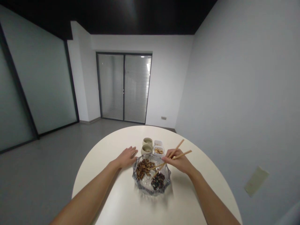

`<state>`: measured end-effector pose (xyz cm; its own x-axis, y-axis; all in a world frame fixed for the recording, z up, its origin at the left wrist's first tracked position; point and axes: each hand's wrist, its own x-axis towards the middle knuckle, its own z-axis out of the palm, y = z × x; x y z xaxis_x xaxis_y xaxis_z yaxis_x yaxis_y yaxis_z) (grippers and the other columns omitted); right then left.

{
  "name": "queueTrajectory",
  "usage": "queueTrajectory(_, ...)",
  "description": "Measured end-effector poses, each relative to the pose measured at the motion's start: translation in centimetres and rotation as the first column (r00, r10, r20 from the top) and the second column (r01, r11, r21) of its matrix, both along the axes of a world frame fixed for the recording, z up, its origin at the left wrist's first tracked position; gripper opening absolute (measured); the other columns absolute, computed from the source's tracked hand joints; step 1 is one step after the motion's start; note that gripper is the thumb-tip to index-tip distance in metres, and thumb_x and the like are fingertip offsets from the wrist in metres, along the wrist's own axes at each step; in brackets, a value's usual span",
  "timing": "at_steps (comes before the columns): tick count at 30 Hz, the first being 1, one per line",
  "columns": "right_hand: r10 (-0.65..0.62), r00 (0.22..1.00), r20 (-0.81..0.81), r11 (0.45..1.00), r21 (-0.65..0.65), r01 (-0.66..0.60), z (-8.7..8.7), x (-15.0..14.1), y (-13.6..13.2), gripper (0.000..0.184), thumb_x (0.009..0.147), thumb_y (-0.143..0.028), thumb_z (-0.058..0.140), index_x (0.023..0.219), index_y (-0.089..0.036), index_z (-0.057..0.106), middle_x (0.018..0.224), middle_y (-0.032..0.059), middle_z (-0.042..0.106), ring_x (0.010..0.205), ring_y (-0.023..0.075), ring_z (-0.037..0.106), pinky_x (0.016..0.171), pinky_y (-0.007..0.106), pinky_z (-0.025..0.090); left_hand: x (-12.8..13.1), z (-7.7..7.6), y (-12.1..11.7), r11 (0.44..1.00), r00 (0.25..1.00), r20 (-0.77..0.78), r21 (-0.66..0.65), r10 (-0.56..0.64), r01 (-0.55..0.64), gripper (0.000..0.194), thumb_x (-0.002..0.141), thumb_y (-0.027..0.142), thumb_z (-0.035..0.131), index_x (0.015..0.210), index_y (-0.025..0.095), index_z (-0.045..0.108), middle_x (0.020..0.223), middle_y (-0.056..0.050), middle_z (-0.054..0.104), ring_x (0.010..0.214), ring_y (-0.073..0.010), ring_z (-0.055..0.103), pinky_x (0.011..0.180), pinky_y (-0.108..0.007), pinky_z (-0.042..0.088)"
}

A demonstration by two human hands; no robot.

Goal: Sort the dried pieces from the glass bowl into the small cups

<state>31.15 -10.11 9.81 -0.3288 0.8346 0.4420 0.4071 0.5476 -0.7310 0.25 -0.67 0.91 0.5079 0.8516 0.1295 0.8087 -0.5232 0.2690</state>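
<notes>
— While the right hand [177, 164] hangs over the bowl, can you tell what its fingers are doing?

— They're curled firmly around a pair of bamboo chopsticks [180, 153], gripping them about midway along. The tips reach down into a cut-glass bowl [143, 189].

— Where exactly do the tips sit?

— Inside the bowl, at the edge of a heap of ridged brown nut pieces [143, 168], with a mound of glossy black beans [158, 182] nearby. Whether they're pinching anything, I can't tell from this view.

— And the left hand [126, 157]?

— Released. It lies open with the fingers spread, on a round white table [100, 162] just beside the bowl's rim, holding nothing.

— How would you make that chopstick hold better?

— I'd rest the lower stick firmly against the base of the thumb and move only the upper one with the fingertips. The sticks splay apart at the back here, so I'd check that the tips meet evenly. A relaxed wrist would help, since a tight fist makes small adjustments harder.

— Anything close by to watch for?

— Two beige cups [147, 142] and a white square dish of nuts [158, 151] stand just past the bowl. I'd keep the chopsticks low and well inside the rim, so their back ends stay clear of those.
</notes>
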Motion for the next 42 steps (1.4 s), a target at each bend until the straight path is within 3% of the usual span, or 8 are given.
queueTrajectory(4, 0.048, 0.999, 0.014, 0.998, -0.035, -0.048, 0.6, 0.4, -0.4, 0.039, 0.081, -0.048, 0.073, 0.062, -0.015, 0.066, 0.053, 0.0000, 0.058, 0.050, 0.0110, 0.048, 0.046, 0.022, 0.034, -0.1, 0.2, -0.1, 1.000, 1.000, -0.013, -0.003, 0.001, -0.001, 0.055, 0.095, 0.043, 0.043, 0.144, 0.018, 0.045, 0.157, -0.011, 0.032, 0.147, -0.0310, 0.023, 0.119, -0.049, 0.021)
queueTrajectory(10, -0.009, 1.000, -0.009, 0.999, -0.037, 0.008, 1.3, 0.2, -0.7, 0.039, 0.081, -0.048, 0.073, 0.063, -0.014, 0.068, 0.055, 0.0019, 0.062, 0.050, 0.0118, 0.051, 0.045, 0.022, 0.036, -0.1, 0.2, -0.1, 1.000, 1.000, -0.001, -0.003, 0.003, -0.003, 0.055, 0.095, 0.044, 0.042, 0.144, 0.019, 0.045, 0.157, -0.010, 0.032, 0.147, -0.0314, 0.023, 0.119, -0.050, 0.021)
queueTrajectory(15, 0.018, 0.999, -0.036, 0.997, -0.078, -0.021, 1.2, -0.3, -0.6, 0.033, 0.074, -0.044, 0.081, 0.063, -0.015, 0.069, 0.055, 0.0013, 0.064, 0.049, 0.0115, 0.052, 0.045, 0.022, 0.037, -0.1, 0.1, -0.1, 1.000, 1.000, 0.020, -0.001, 0.003, -0.003, 0.054, 0.094, 0.044, 0.043, 0.143, 0.020, 0.047, 0.157, -0.010, 0.033, 0.147, -0.0315, 0.024, 0.119, -0.051, 0.021)
queueTrajectory(27, -0.053, 0.985, -0.164, 0.998, 0.033, 0.060, 0.9, -0.6, -0.5, 0.028, 0.074, -0.041, 0.081, 0.066, -0.016, 0.071, 0.060, 0.0028, 0.068, 0.054, 0.0135, 0.057, 0.048, 0.024, 0.042, 0.1, 0.0, 0.0, 1.000, 1.000, 0.010, -0.004, 0.006, -0.006, 0.054, 0.095, 0.045, 0.044, 0.143, 0.020, 0.046, 0.157, -0.011, 0.033, 0.147, -0.0314, 0.024, 0.118, -0.051, 0.022)
queueTrajectory(36, 0.034, 0.990, -0.133, 0.999, -0.019, -0.037, 0.4, -1.4, -0.6, 0.027, 0.073, -0.041, 0.083, 0.069, -0.016, 0.073, 0.058, 0.0017, 0.066, 0.051, 0.0127, 0.055, 0.045, 0.023, 0.041, 0.1, 0.0, 0.0, 1.000, 1.000, 0.010, -0.008, 0.012, -0.012, 0.054, 0.095, 0.045, 0.044, 0.143, 0.021, 0.046, 0.157, -0.010, 0.033, 0.147, -0.0303, 0.023, 0.119, -0.049, 0.020)
queueTrajectory(42, 0.105, 0.990, -0.091, 0.990, 0.107, -0.095, 0.6, -1.8, -0.6, 0.019, 0.077, -0.037, 0.080, 0.080, -0.018, 0.079, 0.073, 0.0060, 0.074, 0.065, 0.0174, 0.065, 0.059, 0.028, 0.051, 0.1, -0.1, 0.1, 1.000, 1.000, 0.020, -0.001, 0.003, -0.003, 0.054, 0.095, 0.044, 0.045, 0.143, 0.019, 0.047, 0.157, -0.011, 0.033, 0.147, -0.0312, 0.025, 0.119, -0.050, 0.020)
